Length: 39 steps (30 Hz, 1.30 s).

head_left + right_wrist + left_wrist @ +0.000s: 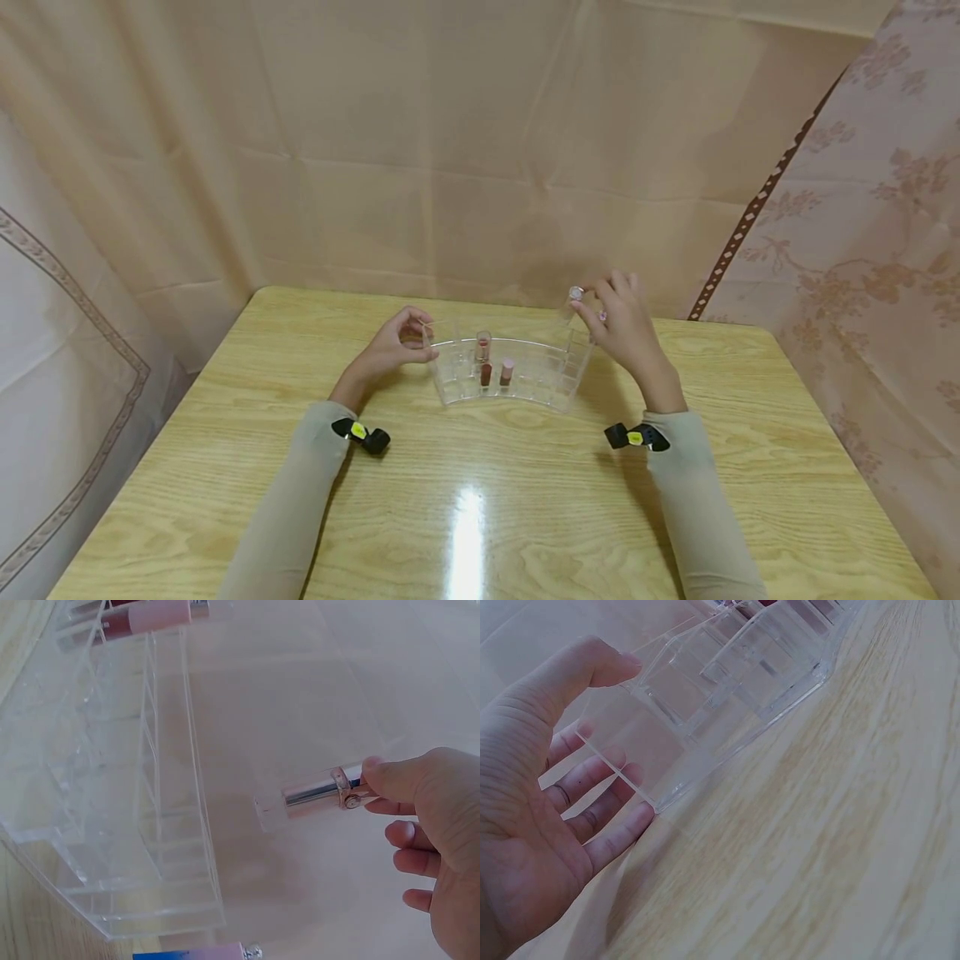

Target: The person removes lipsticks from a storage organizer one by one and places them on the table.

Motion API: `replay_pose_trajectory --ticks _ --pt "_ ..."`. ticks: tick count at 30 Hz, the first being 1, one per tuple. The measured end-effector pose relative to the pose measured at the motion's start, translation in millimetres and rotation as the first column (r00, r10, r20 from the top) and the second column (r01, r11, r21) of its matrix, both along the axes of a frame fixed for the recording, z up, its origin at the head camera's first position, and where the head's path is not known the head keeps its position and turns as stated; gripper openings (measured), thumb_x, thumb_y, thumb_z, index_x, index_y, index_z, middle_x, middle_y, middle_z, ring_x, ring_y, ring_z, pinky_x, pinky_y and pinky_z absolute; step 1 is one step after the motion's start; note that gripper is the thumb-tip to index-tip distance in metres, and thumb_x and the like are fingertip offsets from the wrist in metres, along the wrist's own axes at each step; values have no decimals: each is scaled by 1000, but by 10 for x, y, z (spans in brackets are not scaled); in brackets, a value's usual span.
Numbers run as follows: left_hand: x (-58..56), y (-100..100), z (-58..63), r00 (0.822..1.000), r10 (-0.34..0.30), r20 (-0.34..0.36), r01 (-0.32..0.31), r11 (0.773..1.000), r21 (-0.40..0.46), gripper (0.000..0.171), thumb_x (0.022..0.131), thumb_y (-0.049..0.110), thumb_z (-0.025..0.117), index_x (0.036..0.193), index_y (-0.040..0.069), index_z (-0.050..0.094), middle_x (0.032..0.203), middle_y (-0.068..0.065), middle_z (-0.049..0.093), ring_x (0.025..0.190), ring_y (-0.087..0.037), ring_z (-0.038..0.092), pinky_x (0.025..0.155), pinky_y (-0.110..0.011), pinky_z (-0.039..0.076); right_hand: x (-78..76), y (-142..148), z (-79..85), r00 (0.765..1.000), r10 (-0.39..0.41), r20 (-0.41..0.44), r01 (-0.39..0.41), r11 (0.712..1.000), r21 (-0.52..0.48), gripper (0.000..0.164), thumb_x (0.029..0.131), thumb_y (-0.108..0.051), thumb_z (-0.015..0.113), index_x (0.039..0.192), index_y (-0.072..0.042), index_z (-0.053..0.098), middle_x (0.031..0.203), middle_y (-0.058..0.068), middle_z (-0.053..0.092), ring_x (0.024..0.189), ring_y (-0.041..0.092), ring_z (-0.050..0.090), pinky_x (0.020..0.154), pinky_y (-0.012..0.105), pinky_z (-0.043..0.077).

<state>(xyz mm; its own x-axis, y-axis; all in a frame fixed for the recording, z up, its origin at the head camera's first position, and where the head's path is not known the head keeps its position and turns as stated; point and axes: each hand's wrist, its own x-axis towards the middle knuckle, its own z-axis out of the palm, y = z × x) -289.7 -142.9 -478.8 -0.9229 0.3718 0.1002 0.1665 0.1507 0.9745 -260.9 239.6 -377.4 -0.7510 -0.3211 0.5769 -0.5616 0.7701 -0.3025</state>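
A clear curved lipstick organizer [536,400] with small compartments stands on the table. My left hand [397,340] grips its left end, with the thumb at the upper edge and the fingers spread behind the panel. My right hand [626,327] pinches a lipstick [311,796] with a silver middle and a clear end, held above the organizer's right back corner. Three tubes stand in the organizer's middle: a clear-capped lipstick [483,346], a dark red one [486,374] and a pink-topped one [507,372].
A blue and pink lipstick [187,952] with a silver ornament shows partly at the lower edge of the right wrist view, beside the organizer's end. The wooden table [420,517] meets a beige curtain [360,183] at the back. Patterned cloths hang on both sides.
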Motion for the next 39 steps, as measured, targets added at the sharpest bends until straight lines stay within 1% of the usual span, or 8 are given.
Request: replay_pose_trajectory --ticks 3,8,13,17,20,28,34,39 --pt "4 -1 2 1000 -3 8 3 1000 4 62 82 -2 80 134 -6 45 116 -19 56 106 -29 59 91 -27 52 -10 43 7 1000 -4 -3 4 1000 -7 30 97 -19 71 115 4 67 108 19 55 99 35 39 84 45 31" --pt "2 -3 2 1000 -3 18 3 1000 -1 63 83 0 81 134 -5 45 118 -20 56 107 -28 59 91 -27 52 -33 127 0 999 0 -45 -1 1000 -19 26 93 -13 74 112 4 66 106 21 55 96 36 37 86 50 27" --pt "-5 -8 0 1000 -3 17 3 1000 -6 62 83 0 80 134 -6 45 119 -21 56 107 -29 59 92 -28 51 -47 194 17 999 -21 -49 20 999 -34 26 93 -13 74 113 3 66 102 21 55 95 36 37 85 49 27" --pt "-5 -7 1 1000 -7 16 7 1000 -6 62 84 1 81 134 -5 45 119 -21 56 108 -29 59 93 -29 51 -56 243 36 998 -39 -55 38 999 -34 26 93 -12 74 114 2 66 99 21 55 94 36 37 87 51 26" --pt "6 -7 12 1000 -8 17 8 1000 -10 62 84 2 81 135 -4 45 120 -20 56 108 -29 59 93 -28 52 -57 288 42 996 -60 -67 58 998 -31 26 93 -11 74 114 2 67 99 22 55 93 37 37 88 54 25" --pt "19 -8 28 1000 -5 10 5 1000 -6 63 83 0 81 135 -5 45 119 -21 56 107 -29 59 93 -31 51 -50 386 60 989 -124 -83 121 992 -39 28 91 -10 76 114 4 67 96 23 53 92 40 36 87 54 24" --pt "7 -3 20 1000 0 9 0 1000 -12 63 83 0 81 135 -5 46 119 -22 56 107 -31 59 94 -33 50 -45 426 66 981 -171 -93 170 985 -18 28 93 -13 73 115 4 67 97 23 54 92 40 36 84 54 24" --pt "13 -1 24 1000 -2 13 2 1000 -6 63 83 0 81 135 -5 45 119 -21 56 108 -31 59 93 -31 50 -44 454 62 977 -194 -88 194 981 -15 28 94 -14 73 115 4 67 97 23 53 93 41 36 86 56 24"
